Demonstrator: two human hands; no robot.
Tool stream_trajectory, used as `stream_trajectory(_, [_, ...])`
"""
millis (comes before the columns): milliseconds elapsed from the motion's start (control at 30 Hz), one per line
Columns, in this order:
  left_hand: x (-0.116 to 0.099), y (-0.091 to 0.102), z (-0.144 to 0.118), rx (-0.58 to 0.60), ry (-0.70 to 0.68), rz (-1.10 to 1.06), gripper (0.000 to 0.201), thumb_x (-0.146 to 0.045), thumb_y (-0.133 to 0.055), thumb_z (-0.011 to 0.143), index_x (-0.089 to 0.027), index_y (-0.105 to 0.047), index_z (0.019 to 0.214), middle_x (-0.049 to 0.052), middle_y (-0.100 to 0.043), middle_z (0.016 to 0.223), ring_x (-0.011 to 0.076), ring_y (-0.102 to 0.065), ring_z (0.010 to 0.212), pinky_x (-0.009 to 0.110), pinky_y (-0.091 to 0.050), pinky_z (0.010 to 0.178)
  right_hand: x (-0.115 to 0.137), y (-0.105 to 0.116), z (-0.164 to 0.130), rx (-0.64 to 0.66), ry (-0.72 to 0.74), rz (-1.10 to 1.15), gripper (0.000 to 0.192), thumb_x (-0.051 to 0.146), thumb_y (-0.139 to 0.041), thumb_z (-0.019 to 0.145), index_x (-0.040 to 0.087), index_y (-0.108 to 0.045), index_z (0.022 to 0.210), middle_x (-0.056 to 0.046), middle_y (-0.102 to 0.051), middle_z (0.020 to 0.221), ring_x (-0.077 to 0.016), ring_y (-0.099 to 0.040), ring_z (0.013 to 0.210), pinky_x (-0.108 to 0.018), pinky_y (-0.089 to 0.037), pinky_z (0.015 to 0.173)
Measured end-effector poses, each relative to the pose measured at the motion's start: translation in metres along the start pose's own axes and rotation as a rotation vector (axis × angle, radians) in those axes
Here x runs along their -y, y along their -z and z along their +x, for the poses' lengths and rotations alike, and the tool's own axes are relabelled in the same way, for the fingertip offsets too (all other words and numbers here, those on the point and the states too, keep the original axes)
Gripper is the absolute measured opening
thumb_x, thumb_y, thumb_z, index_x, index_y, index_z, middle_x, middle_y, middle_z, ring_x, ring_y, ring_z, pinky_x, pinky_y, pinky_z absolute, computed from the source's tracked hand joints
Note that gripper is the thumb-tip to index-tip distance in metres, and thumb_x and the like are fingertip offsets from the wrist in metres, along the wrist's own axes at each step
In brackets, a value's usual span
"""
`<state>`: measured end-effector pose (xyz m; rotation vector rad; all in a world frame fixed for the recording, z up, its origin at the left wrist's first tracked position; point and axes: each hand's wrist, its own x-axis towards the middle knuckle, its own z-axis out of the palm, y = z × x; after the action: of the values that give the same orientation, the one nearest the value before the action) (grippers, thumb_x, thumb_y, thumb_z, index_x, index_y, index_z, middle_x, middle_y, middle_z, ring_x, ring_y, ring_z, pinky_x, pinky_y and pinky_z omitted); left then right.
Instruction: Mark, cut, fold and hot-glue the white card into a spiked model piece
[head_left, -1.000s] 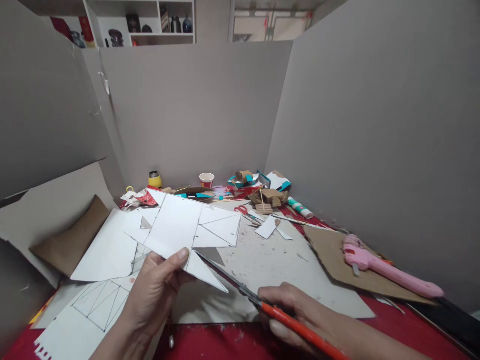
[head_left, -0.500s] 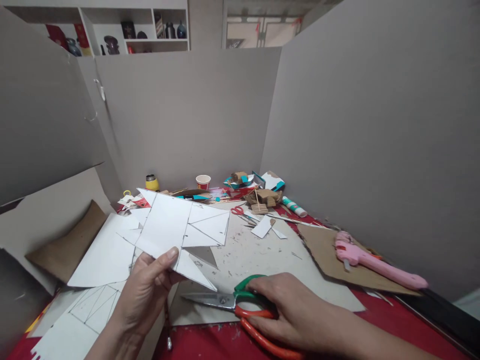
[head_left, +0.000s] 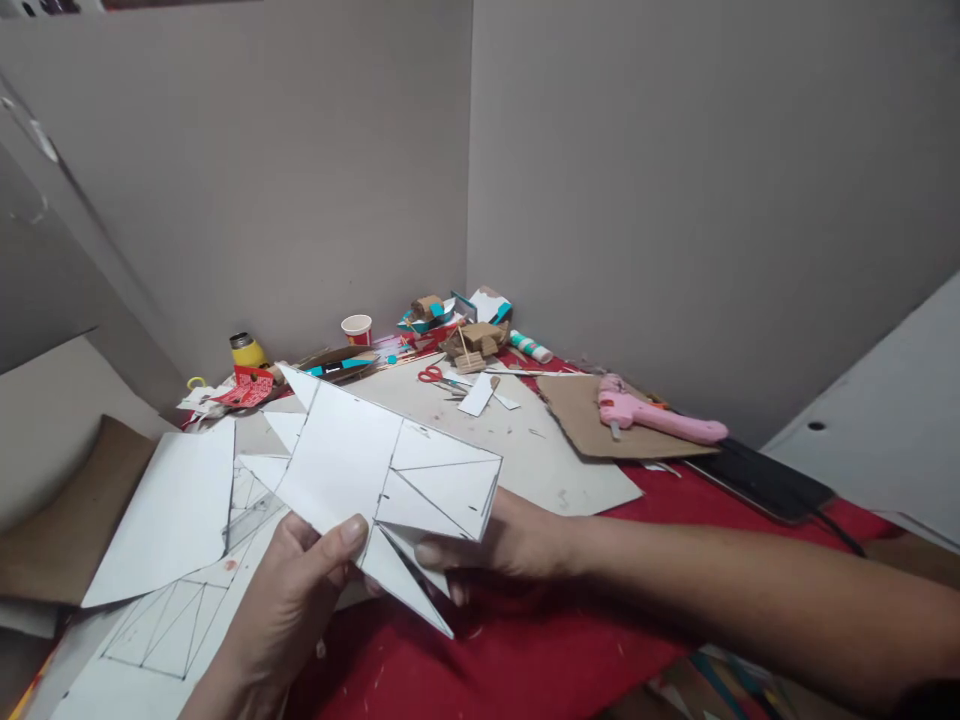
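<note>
A white card cut-out point(head_left: 337, 450) with pencilled lines, small slots and pointed triangular flaps is held up over the table. My left hand point(head_left: 307, 565) pinches its lower edge, thumb on top and fingers underneath. From the right, my right hand point(head_left: 502, 545) reaches partly behind the cut-out; its thumb presses on a narrow triangular flap at the lower right, and the rest of its fingers are mostly hidden. Below my left hand lies a white sheet point(head_left: 161, 635) with drawn triangles. The green-and-orange scissors are out of view.
A pink glue gun point(head_left: 652, 412) rests on brown cardboard point(head_left: 562, 405) at the right, beside a black flat object point(head_left: 772, 483). Red-handled scissors point(head_left: 430, 374), a paper cup point(head_left: 357, 328), a yellow jar point(head_left: 247, 350) and cardboard scraps point(head_left: 480, 340) stand farther back. Grey partitions enclose the table.
My right hand has let go of the green-and-orange scissors and moved up to the card cut-out, gripping its flap. My left hand keeps its hold. The view has turned right and down.
</note>
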<state>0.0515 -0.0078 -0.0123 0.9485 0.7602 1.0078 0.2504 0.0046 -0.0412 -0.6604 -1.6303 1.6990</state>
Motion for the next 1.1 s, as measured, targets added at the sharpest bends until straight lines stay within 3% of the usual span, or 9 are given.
stream_trajectory(67, [0.001,0.000,0.000,-0.011,0.011,-0.016,0.022,-0.028,-0.078,0.073,-0.015,-0.074,0.090,0.005,-0.071,0.068,0.0189,-0.066,0.060,0.029,-0.052,0.059,-0.011,0.002,0.002,-0.005,-0.073,0.125,0.041,0.050,-0.075,0.074,0.013,-0.061,0.087,0.002,-0.060,0.062,-0.0077,-0.054,0.046,-0.019,-0.045,0.044])
stream_trajectory(167, [0.003,-0.001,0.001,-0.048,0.030,-0.022,0.021,-0.027,-0.080,0.071,-0.015,-0.075,0.087,0.004,-0.068,0.059,0.0192,-0.066,0.057,0.030,-0.053,0.061,-0.018,0.010,0.001,0.072,-0.136,0.106,0.036,0.043,-0.078,0.073,0.012,-0.061,0.076,0.001,-0.062,0.058,-0.0111,-0.060,0.048,-0.021,-0.050,0.046])
stream_trajectory(300, [0.009,-0.002,0.004,-0.017,-0.002,-0.045,0.016,-0.029,-0.077,0.075,-0.015,-0.075,0.081,0.003,-0.064,0.054,0.0185,-0.063,0.054,0.029,-0.052,0.056,-0.011,0.011,-0.003,0.039,-0.214,0.181,0.041,0.050,-0.078,0.071,0.012,-0.062,0.071,0.001,-0.063,0.053,-0.0064,-0.054,0.038,-0.015,-0.044,0.037])
stream_trajectory(433, [0.015,-0.002,0.008,-0.088,-0.053,-0.025,0.017,-0.028,-0.078,0.075,-0.015,-0.072,0.066,0.004,-0.067,0.057,0.0191,-0.066,0.059,0.029,-0.053,0.060,0.000,0.008,-0.004,0.017,-0.257,0.248,0.045,0.051,-0.080,0.067,0.012,-0.060,0.064,0.004,-0.056,0.041,-0.0026,-0.045,0.028,-0.010,-0.036,0.030])
stream_trajectory(533, [0.018,-0.002,0.009,-0.149,-0.070,-0.050,0.012,-0.027,-0.078,0.074,-0.016,-0.075,0.080,0.007,-0.074,0.073,0.0235,-0.070,0.077,0.032,-0.055,0.071,0.001,0.008,-0.003,0.025,-0.242,0.296,0.045,0.051,-0.082,0.064,0.012,-0.060,0.062,0.004,-0.055,0.039,-0.0029,-0.043,0.026,-0.010,-0.035,0.027])
stream_trajectory(633, [0.019,-0.003,0.007,-0.170,-0.056,-0.070,0.025,-0.027,-0.078,0.075,-0.016,-0.075,0.096,0.009,-0.076,0.082,0.0273,-0.071,0.085,0.037,-0.055,0.078,-0.003,0.007,-0.003,0.009,-0.232,0.337,0.044,0.050,-0.082,0.064,0.012,-0.061,0.063,0.005,-0.055,0.038,-0.0031,-0.042,0.025,-0.010,-0.033,0.026])
stream_trajectory(733, [0.018,-0.003,0.006,-0.134,-0.009,-0.086,0.025,-0.027,-0.077,0.075,-0.015,-0.075,0.097,0.010,-0.076,0.079,0.0295,-0.072,0.084,0.040,-0.055,0.079,-0.007,0.006,-0.003,-0.006,-0.234,0.266,0.044,0.052,-0.080,0.067,0.012,-0.060,0.065,0.004,-0.057,0.041,-0.0035,-0.045,0.028,-0.011,-0.034,0.028])
stream_trajectory(900, [0.019,-0.005,0.006,-0.068,0.102,-0.154,0.027,-0.028,-0.075,0.075,-0.015,-0.075,0.099,0.013,-0.076,0.093,0.0310,-0.071,0.088,0.039,-0.055,0.079,-0.007,0.008,-0.007,-0.030,-0.214,0.050,0.042,0.053,-0.072,0.075,0.013,-0.058,0.068,0.005,-0.055,0.047,-0.0040,-0.046,0.033,-0.012,-0.033,0.030])
stream_trajectory(1100, [0.019,-0.008,0.005,-0.055,0.102,-0.204,0.026,-0.023,-0.073,0.077,-0.017,-0.073,0.102,0.011,-0.076,0.095,0.0282,-0.071,0.088,0.038,-0.057,0.078,-0.003,0.007,-0.009,-0.035,-0.214,-0.082,0.045,0.057,-0.067,0.076,0.014,-0.056,0.068,0.004,-0.054,0.050,-0.0052,-0.045,0.037,-0.015,-0.033,0.033])
